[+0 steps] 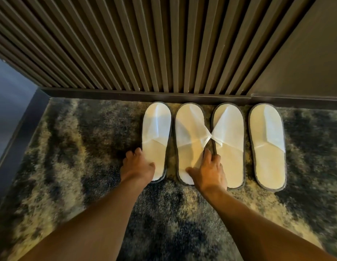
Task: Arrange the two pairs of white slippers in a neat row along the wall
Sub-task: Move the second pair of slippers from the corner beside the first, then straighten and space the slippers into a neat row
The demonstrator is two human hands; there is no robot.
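Observation:
Two pairs of white slippers with dark rims lie side by side on the carpet, toes against the baseboard [126, 93]. My left hand [137, 166] holds the heel end of the leftmost slipper [156, 125], fingers on its left edge and thumb on the insole. My right hand [211, 170] holds the heel of the second slipper [190, 129], thumb on its insole, fingers in the gap beside the third slipper [229, 129]. The upper flaps of the second and third slippers touch at their corners. The fourth slipper [266, 132] lies apart on the right, untouched.
A dark slatted wall [145, 53] rises behind the row, with a plain dark panel [305, 63] to its right. A side wall [9, 102] closes the left. Mottled blue and beige carpet [69, 157] spreads left, right and in front of the slippers.

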